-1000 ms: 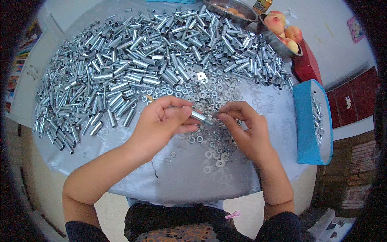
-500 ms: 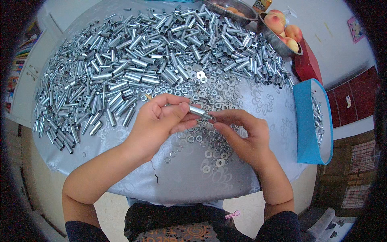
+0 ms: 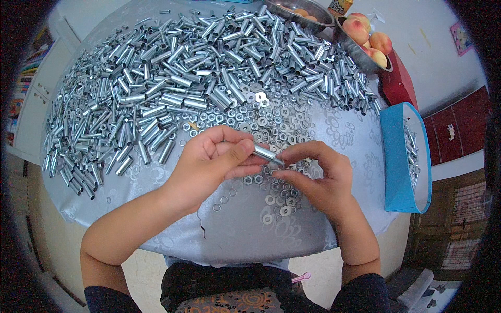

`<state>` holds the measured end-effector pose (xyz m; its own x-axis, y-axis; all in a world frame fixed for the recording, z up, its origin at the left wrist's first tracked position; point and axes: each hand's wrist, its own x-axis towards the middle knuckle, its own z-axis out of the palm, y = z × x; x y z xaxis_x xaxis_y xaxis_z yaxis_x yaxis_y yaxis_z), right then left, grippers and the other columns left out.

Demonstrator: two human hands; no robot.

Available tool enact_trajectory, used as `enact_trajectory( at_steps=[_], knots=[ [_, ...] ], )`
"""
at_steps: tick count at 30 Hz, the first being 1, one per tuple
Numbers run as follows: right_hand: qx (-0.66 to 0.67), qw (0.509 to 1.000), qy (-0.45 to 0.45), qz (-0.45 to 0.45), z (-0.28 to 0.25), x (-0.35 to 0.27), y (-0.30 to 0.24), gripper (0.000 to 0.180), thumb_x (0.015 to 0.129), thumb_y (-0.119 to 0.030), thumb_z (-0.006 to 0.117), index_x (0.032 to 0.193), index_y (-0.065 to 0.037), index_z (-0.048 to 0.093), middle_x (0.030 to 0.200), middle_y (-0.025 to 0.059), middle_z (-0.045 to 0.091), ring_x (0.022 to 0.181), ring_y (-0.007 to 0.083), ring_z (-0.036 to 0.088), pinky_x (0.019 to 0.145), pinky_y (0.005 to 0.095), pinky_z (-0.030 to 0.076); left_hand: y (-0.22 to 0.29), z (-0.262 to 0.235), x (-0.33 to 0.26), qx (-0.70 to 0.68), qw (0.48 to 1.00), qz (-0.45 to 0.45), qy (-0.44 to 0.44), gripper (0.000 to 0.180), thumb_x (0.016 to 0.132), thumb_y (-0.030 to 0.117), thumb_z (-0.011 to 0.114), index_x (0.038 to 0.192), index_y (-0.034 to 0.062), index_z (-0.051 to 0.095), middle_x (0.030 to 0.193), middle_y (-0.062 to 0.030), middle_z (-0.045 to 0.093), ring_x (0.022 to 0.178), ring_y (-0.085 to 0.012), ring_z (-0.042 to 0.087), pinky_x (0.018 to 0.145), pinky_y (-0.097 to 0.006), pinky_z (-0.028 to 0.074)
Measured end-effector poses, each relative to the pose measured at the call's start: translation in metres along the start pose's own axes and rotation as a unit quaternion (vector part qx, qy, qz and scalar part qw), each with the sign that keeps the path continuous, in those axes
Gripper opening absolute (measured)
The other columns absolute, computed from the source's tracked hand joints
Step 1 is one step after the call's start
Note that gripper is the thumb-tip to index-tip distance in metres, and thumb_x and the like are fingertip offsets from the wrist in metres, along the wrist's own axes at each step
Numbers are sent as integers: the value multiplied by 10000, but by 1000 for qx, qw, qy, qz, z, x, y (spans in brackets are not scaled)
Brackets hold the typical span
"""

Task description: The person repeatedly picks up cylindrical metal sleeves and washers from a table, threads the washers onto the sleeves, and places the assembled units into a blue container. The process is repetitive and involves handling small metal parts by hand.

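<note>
My left hand is closed around a shiny metal expansion bolt, with the thumb on top and its end pointing right and slightly down. The thumb and forefinger of my right hand close about the bolt's right end. The fingertips partly hide that end, so a ring or nut there cannot be made out clearly. Below and behind both hands lie loose flat washers and several hex nuts. A large heap of metal sleeves spreads across the table beyond them.
A pale patterned cloth covers the round table. At its right edge stands a blue bin with metal parts inside. Far right are a bowl of peaches, a second metal bowl and a red box.
The bolt has shifted slightly right and tipped further down. Its threaded tip, visible before, is now behind my right fingertips, which have moved up along its end.
</note>
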<state>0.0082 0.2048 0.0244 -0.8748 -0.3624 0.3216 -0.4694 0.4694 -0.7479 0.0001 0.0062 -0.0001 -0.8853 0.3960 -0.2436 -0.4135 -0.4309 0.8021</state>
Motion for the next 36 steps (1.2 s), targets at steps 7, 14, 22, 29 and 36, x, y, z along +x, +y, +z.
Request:
enact_trajectory(
  at_steps=[7, 14, 22, 29, 36],
  knots=[
    [-16, 1000, 14, -21, 1, -2, 4, 275, 635, -128, 760, 847, -49, 603, 820, 88, 625, 743, 182, 620, 660, 282, 488, -4, 0, -2, 65, 997, -4, -44, 188, 859, 132, 539, 965, -15, 492, 904, -147, 612, 789, -211, 628, 698, -298, 536],
    [19, 999, 36, -27, -3, 2, 6, 311, 642, -119, 749, 906, -50, 600, 840, 84, 622, 716, 177, 607, 641, 293, 482, -3, -4, -2, 9, 998, -1, -62, 174, 849, 141, 562, 930, -6, 518, 877, -130, 613, 708, -158, 611, 657, -288, 532],
    [-144, 979, -123, -72, 3, 3, 17, 218, 715, -181, 658, 865, -36, 596, 794, 107, 576, 732, 284, 566, 643, 360, 461, -2, -14, 8, -38, 999, -5, -28, 187, 847, 152, 569, 957, 6, 533, 914, -118, 601, 749, -136, 595, 704, -264, 517],
    [-168, 973, -147, -61, 5, 2, 15, 174, 680, -90, 680, 838, -46, 621, 782, 93, 574, 735, 269, 572, 648, 349, 464, -3, -10, 8, -1, 1000, -21, -11, 157, 849, 151, 564, 943, 32, 525, 895, -120, 604, 693, -117, 580, 666, -253, 517],
    [-154, 985, -66, -51, 0, 5, 14, 168, 723, -147, 644, 848, -43, 605, 818, 111, 590, 751, 285, 570, 658, 374, 455, -3, -9, 8, 28, 999, -22, -5, 127, 852, 140, 558, 921, 41, 518, 877, -123, 605, 665, -109, 572, 643, -259, 517]
  ],
)
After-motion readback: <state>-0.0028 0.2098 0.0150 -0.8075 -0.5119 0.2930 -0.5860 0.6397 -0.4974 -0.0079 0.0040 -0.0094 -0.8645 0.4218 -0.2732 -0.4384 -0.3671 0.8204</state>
